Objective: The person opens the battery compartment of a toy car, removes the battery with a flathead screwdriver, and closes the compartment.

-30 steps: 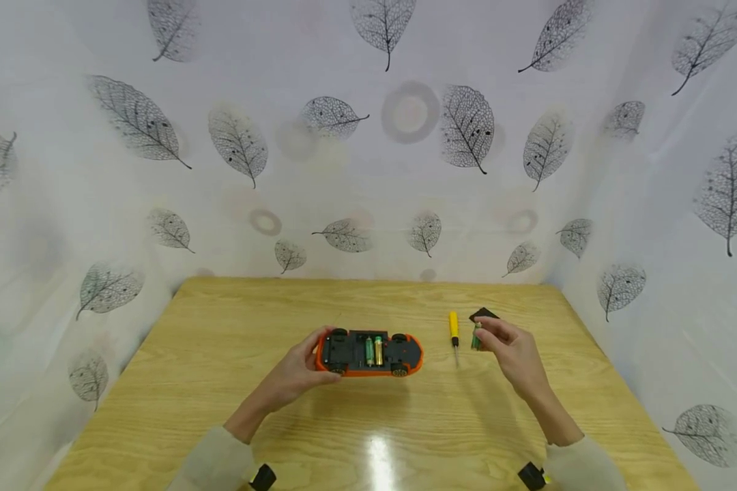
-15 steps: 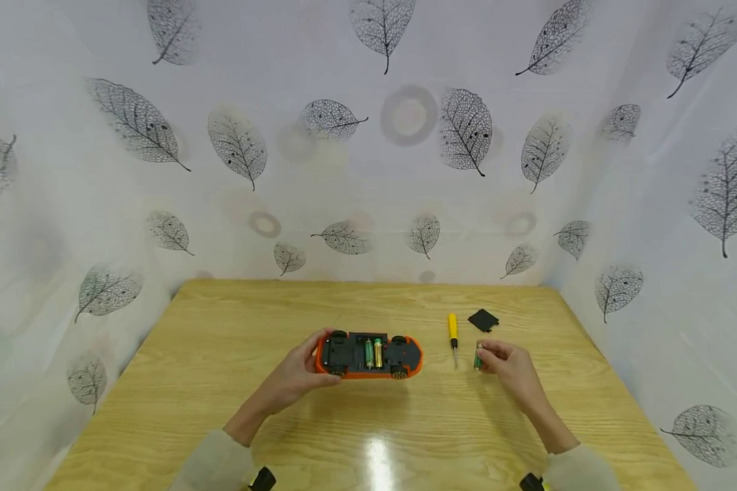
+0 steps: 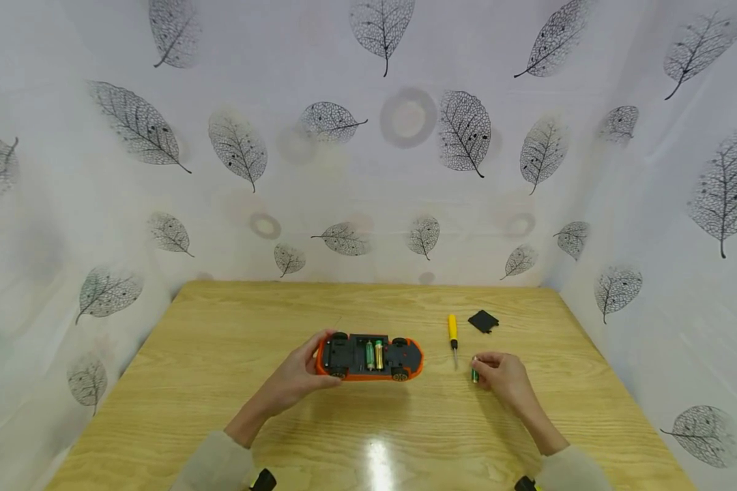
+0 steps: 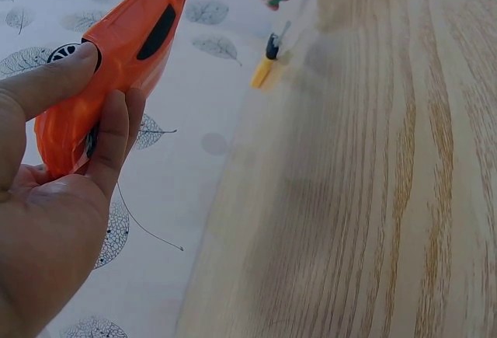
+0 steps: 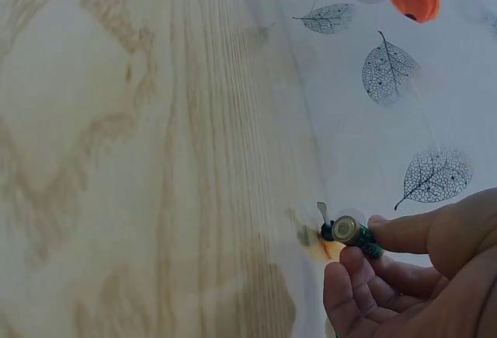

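My left hand (image 3: 299, 368) grips the rear end of an orange toy car (image 3: 369, 376), its black underside turned up toward the head camera. In the car's exposed battery bay, a green battery (image 3: 370, 355) and a gold-and-green battery (image 3: 379, 354) lie side by side. From the left wrist view, thumb and fingers wrap the orange body (image 4: 116, 58), with wheels and a dark window showing. My right hand (image 3: 507, 379) pinches a loose green battery (image 3: 475, 372) between thumb and fingers, right of the car. The right wrist view shows that battery's (image 5: 356, 234) round end facing the camera.
A yellow-handled screwdriver (image 3: 453, 332) lies on the wooden table (image 3: 233, 341), between the car and my right hand. Behind that hand is a black battery cover (image 3: 483, 321). A thin wire antenna (image 4: 146, 225) sticks out from the car. Leaf-print curtain (image 3: 356, 177) closes the back and sides.
My right hand has drawn back from beside the black cover toward the table's front, carrying the green battery, and the cover now shows fully. My left hand and the car have stayed nearly still.
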{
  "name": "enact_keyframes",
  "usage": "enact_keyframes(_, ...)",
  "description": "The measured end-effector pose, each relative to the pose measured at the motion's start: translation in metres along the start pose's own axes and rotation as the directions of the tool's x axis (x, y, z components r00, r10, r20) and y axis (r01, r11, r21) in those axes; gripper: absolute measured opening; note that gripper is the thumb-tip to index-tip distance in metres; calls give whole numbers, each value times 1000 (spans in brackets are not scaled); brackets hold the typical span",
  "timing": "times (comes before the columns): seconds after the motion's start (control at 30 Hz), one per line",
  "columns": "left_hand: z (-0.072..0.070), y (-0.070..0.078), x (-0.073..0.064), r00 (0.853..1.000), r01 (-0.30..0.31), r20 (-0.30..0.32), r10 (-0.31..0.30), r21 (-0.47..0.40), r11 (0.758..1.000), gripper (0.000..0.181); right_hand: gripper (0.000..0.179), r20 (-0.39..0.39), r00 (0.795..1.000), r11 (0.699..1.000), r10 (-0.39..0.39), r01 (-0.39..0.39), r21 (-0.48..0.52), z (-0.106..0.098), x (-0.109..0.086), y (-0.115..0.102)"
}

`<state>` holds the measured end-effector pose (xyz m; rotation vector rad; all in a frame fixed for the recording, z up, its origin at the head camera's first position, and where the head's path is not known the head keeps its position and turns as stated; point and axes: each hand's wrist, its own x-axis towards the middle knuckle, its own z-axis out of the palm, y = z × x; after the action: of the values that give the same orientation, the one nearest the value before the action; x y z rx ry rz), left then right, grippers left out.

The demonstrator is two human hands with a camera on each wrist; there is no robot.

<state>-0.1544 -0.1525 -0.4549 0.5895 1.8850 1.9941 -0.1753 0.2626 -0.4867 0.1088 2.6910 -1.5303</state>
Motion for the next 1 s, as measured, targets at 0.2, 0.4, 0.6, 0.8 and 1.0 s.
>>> enact_keyframes(0.2,0,-1,0,1000,-5,-4,5,1,1000,88,22,-7,1000,999,10,-10,-34,3,0,0)
enact_keyframes(0.4,0,-1,0,1000,3,-8,-3,2,1000,90,25,-24,1000,997,9,-11,-79,5,0,2)
enact_keyframes(0.6,1,-1,1,1000,6,-20,-6,10,1000,88,27,-35,999,994,-6,2,-109,5,2,2)
enact_keyframes(0.8,1,-1,0,1000,6,-9,-6,13,1000,89,22,-41,999,991,16,-21,-128,5,4,7)
enact_keyframes(1.0,1,-2,1,1000,-6,-9,7,22,1000,89,21,-50,999,992,18,-24,-124,6,8,9)
